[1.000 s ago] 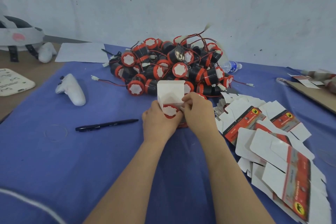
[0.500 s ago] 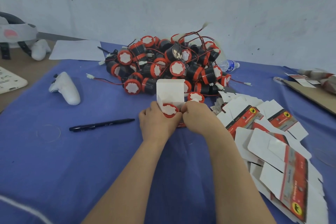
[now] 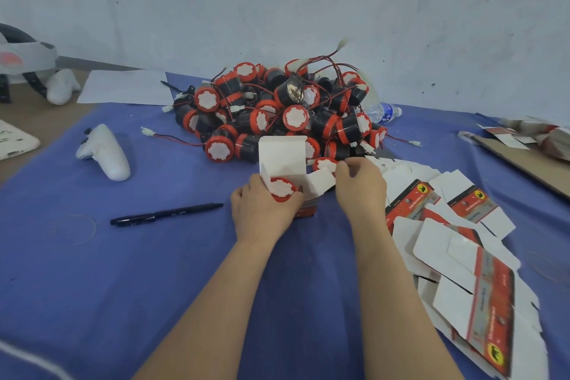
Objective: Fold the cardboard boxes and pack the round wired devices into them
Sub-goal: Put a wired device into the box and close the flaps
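Just behind, device pile [image 3: 277,114] crowds the box [image 3: 282,154] — left hand [image 3: 262,213] grips it, right hand [image 3: 361,188] curled, hold unclear; pen [image 3: 166,213] leftward.

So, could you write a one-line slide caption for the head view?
Left hand holds an open box containing a round device; right hand beside its side flap.

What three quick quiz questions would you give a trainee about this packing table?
1. Multiple choice: which of the hands grips the open box? A left, B right.
2. True or false: the open box's top flap is folded shut.
3. Fill in: the round device inside the open box has a ___ rim.
Key: 1 A, the left hand; 2 false, the flap stands up; 3 red.
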{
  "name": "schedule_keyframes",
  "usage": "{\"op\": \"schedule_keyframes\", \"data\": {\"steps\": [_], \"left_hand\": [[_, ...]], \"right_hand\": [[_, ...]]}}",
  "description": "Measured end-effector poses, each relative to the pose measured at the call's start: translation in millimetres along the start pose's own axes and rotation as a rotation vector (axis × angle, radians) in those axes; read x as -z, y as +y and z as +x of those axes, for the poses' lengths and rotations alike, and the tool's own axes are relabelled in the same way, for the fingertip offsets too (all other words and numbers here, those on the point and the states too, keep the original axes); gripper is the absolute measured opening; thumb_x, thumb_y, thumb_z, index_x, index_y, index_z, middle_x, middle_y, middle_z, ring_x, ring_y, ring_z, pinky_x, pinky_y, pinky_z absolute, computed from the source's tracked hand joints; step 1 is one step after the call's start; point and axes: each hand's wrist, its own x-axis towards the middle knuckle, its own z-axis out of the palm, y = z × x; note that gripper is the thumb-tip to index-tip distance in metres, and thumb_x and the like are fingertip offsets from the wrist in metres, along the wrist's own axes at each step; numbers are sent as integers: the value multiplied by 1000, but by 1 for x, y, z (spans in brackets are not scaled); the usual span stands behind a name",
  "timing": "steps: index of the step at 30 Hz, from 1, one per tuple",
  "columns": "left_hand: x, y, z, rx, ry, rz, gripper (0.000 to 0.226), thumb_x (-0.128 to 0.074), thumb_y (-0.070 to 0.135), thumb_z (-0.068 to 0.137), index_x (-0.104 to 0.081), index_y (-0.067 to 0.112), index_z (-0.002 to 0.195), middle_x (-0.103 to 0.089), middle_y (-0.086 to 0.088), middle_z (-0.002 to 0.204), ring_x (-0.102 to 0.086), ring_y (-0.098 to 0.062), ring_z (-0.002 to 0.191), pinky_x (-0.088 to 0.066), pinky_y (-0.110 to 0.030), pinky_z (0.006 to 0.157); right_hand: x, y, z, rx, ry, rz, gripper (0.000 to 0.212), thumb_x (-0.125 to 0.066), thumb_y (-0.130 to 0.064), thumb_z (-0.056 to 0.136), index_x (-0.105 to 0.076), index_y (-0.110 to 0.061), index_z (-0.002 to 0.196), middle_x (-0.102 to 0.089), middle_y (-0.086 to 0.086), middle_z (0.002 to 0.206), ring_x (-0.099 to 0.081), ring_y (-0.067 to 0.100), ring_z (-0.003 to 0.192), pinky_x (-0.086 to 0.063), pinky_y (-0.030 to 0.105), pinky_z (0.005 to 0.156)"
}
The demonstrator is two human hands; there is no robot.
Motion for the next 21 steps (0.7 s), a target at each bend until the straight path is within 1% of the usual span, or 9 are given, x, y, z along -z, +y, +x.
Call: {"op": "schedule_keyframes", "data": {"steps": [2, 4, 7, 10, 13, 16, 18, 20, 21], "left_hand": [[1, 0, 1, -11, 12, -4, 51, -63, 43, 82, -48, 11, 119, -57, -6, 120, -45, -30, 119, -41, -40, 99], [1, -2, 3, -54, 13, -43, 46, -63, 40, 81, -52, 12, 116, -61, -6, 116, -52, -29, 114, -45, -43, 95], [2, -4, 3, -88, -26, -165, 46, -67, 36, 80, -53, 17, 120, -61, -2, 116, -56, -23, 109, -50, -44, 90], [5, -6, 4, -84, -104, -287, 35, -64, 27, 85, -52, 24, 117, -62, 6, 114, -58, -15, 105, -52, -36, 85], [16, -5, 6, 44, -275, -636, 28, -51, 28, 87, -62, 25, 113, -70, 0, 111, -65, -19, 102, -53, -37, 88], [22, -7, 10, 147, -330, -970, 47, -32, 45, 98, -73, 23, 101, -74, -8, 101, -71, -24, 95, -55, -42, 86], [19, -8, 10, 144, -269, -931, 44, -32, 37, 102, -74, 28, 95, -75, -3, 99, -72, -17, 90, -55, -37, 82], [14, -10, 9, 3, -215, -679, 28, -40, 18, 101, -65, 28, 111, -68, 8, 108, -65, -8, 96, -51, -26, 82], [12, -13, 8, -57, -175, -605, 29, -41, 11, 100, -56, 29, 117, -63, 13, 109, -60, -3, 98, -48, -21, 80]], "right_hand": [[-2, -3, -2, -9, -44, 233, 24, -43, -29, 99, -64, -20, 89, -70, -1, 94, -61, 14, 81, -49, 30, 73], [-7, -2, -4, 19, -133, 302, 25, -48, -25, 97, -63, -22, 78, -70, -4, 85, -63, 14, 81, -51, 30, 75], [-20, 5, -11, 76, -344, 159, 8, -59, -19, 92, -64, -19, 98, -65, -1, 96, -59, 13, 86, -42, 16, 64], [-29, 9, -12, 46, -382, 165, 31, -62, -24, 91, -53, -18, 120, -57, -1, 114, -54, 13, 97, -38, 12, 63], [-29, 11, -11, -60, -436, 299, 51, -63, -25, 91, -42, -18, 136, -54, 2, 129, -54, 17, 113, -45, 21, 79], [-30, 13, -12, -78, -464, 377, 59, -63, -21, 90, -36, -23, 143, -54, 1, 132, -52, 18, 118, -46, 30, 89], [-31, 14, -12, -71, -476, 437, 57, -64, -16, 89, -40, -26, 139, -56, 0, 130, -53, 18, 118, -49, 34, 93], [-31, 15, -14, -53, -465, 495, 47, -65, -13, 88, -47, -27, 129, -60, 0, 121, -57, 16, 113, -51, 33, 91], [-31, 15, -15, -28, -456, 516, 39, -64, -11, 88, -50, -28, 120, -62, -1, 115, -58, 14, 108, -51, 27, 86]]}}
